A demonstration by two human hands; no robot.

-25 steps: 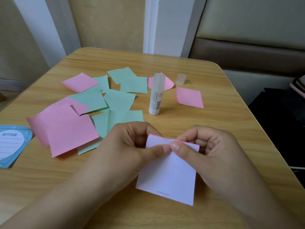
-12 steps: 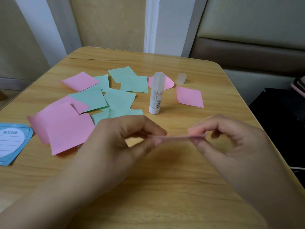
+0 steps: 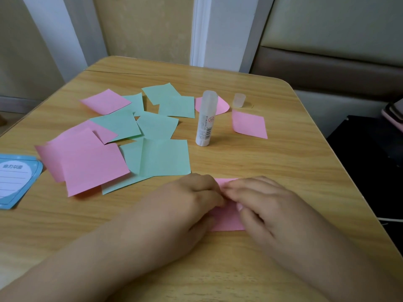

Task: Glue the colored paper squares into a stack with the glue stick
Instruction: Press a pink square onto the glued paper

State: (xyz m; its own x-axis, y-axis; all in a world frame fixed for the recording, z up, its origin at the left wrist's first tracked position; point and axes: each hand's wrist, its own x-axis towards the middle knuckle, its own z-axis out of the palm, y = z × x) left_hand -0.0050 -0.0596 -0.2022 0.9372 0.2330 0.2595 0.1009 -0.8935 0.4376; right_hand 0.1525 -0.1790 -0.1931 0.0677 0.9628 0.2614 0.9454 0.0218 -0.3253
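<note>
I am looking down at both hands lying flat on a pink square [image 3: 227,219] near the front of the wooden table [image 3: 283,171]. The left hand [image 3: 187,205] is covering the square's left side with its fingers curled down onto the paper, and the right hand [image 3: 261,201] is pressing on the right side with its fingers close together and bent; the fingertips of the two hands are almost meeting over the middle. Only the square's far edge and near edge are showing between them. I cannot tell whether either hand is pinching the paper or only pushing it down. The glue stick [image 3: 206,118] is standing upright behind the hands, well apart from them, and its clear cap [image 3: 239,100] is sitting near the table's far right corner. A single pink sheet [image 3: 249,124] is lying to the right of the stick, and a rounded pink piece [image 3: 222,105] is peeking out behind it. The loose pile of green sheets [image 3: 163,158] and pink sheets [image 3: 91,164] is filling the left half, overlapping one another. A blue card [image 3: 15,179] is lying at the left edge. I am seeing bare wood right of the hands and between them and the stick.
</note>
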